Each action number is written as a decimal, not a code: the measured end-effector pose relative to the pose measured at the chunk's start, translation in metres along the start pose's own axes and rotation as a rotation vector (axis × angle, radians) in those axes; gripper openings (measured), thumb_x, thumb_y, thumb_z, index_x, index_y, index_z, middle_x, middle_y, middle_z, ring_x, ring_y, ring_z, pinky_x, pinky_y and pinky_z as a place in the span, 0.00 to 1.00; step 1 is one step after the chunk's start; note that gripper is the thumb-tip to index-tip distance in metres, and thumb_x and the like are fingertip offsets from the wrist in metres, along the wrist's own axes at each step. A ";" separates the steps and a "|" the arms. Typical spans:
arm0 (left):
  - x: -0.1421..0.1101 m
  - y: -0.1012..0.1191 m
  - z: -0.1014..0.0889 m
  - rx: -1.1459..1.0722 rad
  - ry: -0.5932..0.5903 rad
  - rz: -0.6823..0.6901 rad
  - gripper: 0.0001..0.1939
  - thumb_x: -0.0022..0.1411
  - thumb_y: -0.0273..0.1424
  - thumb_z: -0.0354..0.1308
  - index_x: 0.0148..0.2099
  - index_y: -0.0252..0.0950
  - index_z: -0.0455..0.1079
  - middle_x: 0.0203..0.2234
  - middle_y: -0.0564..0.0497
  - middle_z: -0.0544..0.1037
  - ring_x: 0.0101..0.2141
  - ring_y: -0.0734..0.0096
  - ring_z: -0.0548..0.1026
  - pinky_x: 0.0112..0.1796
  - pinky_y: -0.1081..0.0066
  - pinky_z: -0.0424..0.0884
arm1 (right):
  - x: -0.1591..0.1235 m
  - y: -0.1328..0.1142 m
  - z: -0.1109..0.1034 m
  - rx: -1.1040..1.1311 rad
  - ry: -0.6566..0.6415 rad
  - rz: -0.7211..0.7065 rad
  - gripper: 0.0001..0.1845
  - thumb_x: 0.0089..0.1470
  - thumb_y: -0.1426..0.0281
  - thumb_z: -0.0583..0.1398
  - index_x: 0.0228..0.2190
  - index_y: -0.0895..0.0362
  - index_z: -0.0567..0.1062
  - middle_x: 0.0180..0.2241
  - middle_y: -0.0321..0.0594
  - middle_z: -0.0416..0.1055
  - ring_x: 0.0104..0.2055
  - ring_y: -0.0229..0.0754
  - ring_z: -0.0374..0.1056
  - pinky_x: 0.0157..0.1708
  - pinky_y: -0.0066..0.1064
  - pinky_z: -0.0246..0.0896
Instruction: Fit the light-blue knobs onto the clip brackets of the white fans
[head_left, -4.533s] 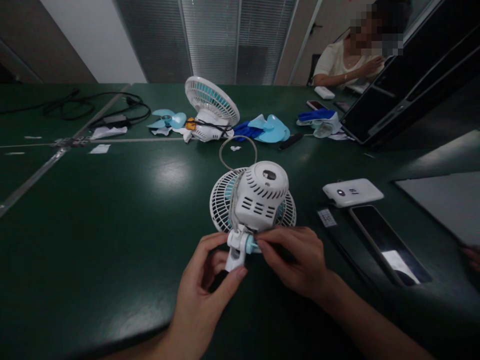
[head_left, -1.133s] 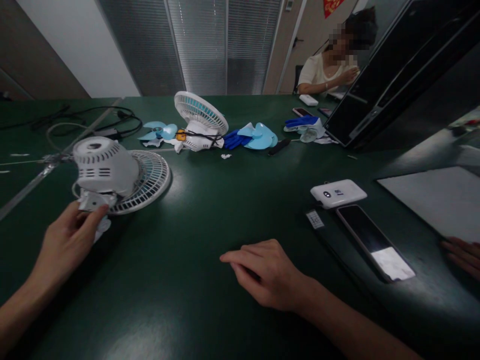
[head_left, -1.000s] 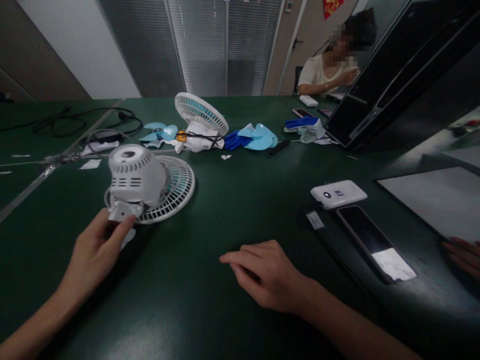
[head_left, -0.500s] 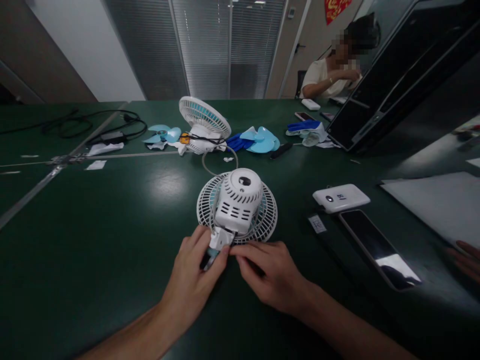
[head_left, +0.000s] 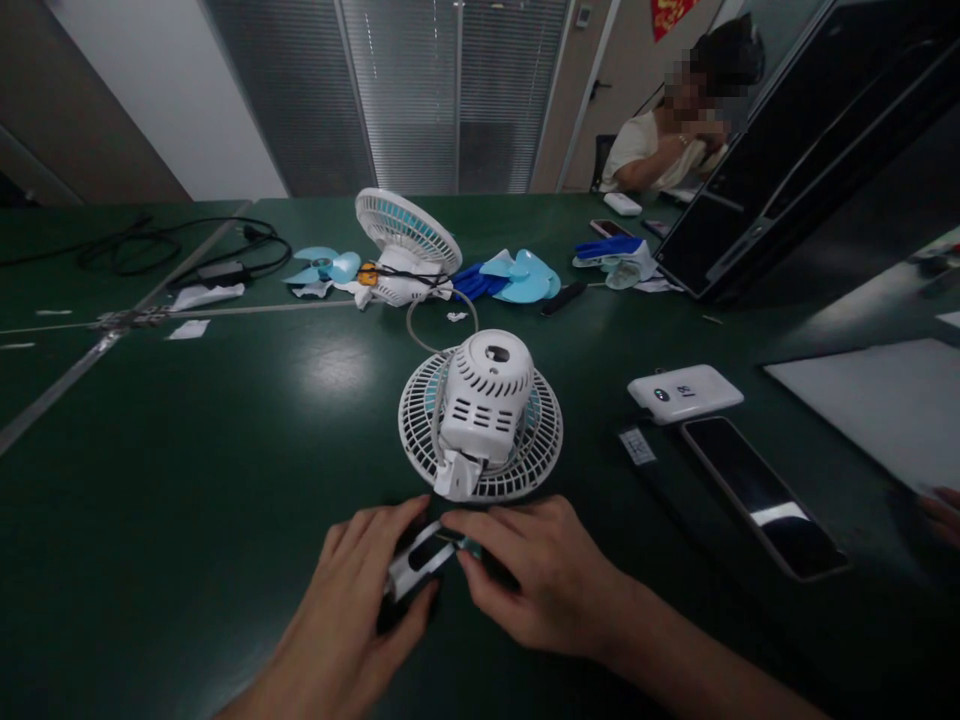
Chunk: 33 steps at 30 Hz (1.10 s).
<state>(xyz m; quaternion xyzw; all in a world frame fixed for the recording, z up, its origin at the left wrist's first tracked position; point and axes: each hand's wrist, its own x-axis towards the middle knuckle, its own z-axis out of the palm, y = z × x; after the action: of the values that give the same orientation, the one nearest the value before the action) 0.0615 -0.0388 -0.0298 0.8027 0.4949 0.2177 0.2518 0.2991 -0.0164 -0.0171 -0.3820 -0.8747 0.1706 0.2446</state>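
A green worktop (head_left: 262, 450) spreads beneath everything, with a large black case (head_left: 832, 150) slanting at its far right. A white board (head_left: 885, 400) lies at the right edge. The near fan (head_left: 491, 400) rests cage-down in front of the person, its vented motor housing uppermost; a second fan (head_left: 409, 245) sits tilted farther back, beside light-blue blades (head_left: 525, 277).

Just on the near side of the near fan, the left hand (head_left: 364, 580) has its grip closed around a white slotted part (head_left: 403, 580). The right hand (head_left: 536, 575) meets it from the other side, grip narrow, thumb and forefinger pinching a small teal piece (head_left: 470, 547) at the part's end.

Right of them lies a dark-screened phone (head_left: 765, 495) and, just beyond, a white device (head_left: 686, 393) marked with the digits 1 and 8, whose order I cannot settle, beside a dark oval emblem. A red hanging (head_left: 670, 14) on the door shows gold characters, cropped and unreadable. Smallest is a pale printed label (head_left: 637, 446) on a black strap, its print too fine to read.
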 end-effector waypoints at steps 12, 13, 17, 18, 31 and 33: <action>0.011 0.014 -0.013 -0.551 0.064 -0.208 0.15 0.69 0.34 0.59 0.56 0.53 0.68 0.46 0.53 0.75 0.46 0.65 0.76 0.44 0.71 0.73 | 0.002 0.000 -0.005 -0.010 -0.064 0.047 0.08 0.62 0.67 0.60 0.43 0.53 0.71 0.37 0.35 0.76 0.34 0.41 0.73 0.30 0.34 0.59; 0.012 0.016 -0.012 -0.592 0.063 -0.227 0.15 0.68 0.35 0.59 0.56 0.53 0.69 0.45 0.53 0.75 0.47 0.65 0.76 0.44 0.71 0.72 | 0.001 -0.001 -0.007 0.032 -0.013 0.029 0.08 0.61 0.69 0.60 0.43 0.53 0.71 0.36 0.34 0.75 0.33 0.39 0.72 0.30 0.33 0.59; 0.013 0.028 -0.011 -0.722 0.099 -0.348 0.14 0.65 0.39 0.63 0.53 0.49 0.71 0.44 0.53 0.76 0.47 0.63 0.75 0.45 0.71 0.71 | -0.002 0.000 -0.014 0.153 0.323 0.004 0.10 0.57 0.74 0.60 0.42 0.54 0.72 0.31 0.32 0.72 0.27 0.35 0.67 0.28 0.31 0.58; 0.014 0.031 -0.011 -0.754 0.101 -0.387 0.15 0.64 0.39 0.64 0.52 0.48 0.70 0.43 0.53 0.76 0.46 0.63 0.74 0.45 0.70 0.71 | -0.003 0.001 -0.015 0.170 0.411 0.018 0.11 0.56 0.75 0.61 0.42 0.54 0.72 0.30 0.32 0.72 0.26 0.34 0.67 0.27 0.30 0.58; 0.040 0.049 0.001 -1.076 0.087 -0.426 0.18 0.58 0.35 0.68 0.43 0.42 0.61 0.31 0.57 0.72 0.28 0.74 0.70 0.26 0.76 0.70 | 0.000 0.007 -0.010 0.311 0.515 -0.022 0.15 0.57 0.76 0.64 0.47 0.55 0.73 0.32 0.35 0.74 0.27 0.35 0.68 0.25 0.28 0.64; 0.042 0.052 0.002 -1.105 0.100 -0.441 0.19 0.58 0.36 0.68 0.43 0.42 0.61 0.31 0.57 0.72 0.27 0.75 0.70 0.25 0.77 0.70 | 0.000 0.005 -0.009 0.302 0.519 -0.029 0.15 0.57 0.76 0.64 0.47 0.55 0.73 0.32 0.34 0.74 0.27 0.34 0.68 0.25 0.27 0.64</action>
<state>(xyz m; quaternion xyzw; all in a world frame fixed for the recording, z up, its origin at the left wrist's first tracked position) 0.1154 -0.0208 0.0049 0.4198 0.4747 0.4231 0.6476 0.3073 -0.0124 -0.0124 -0.3596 -0.7530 0.1919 0.5166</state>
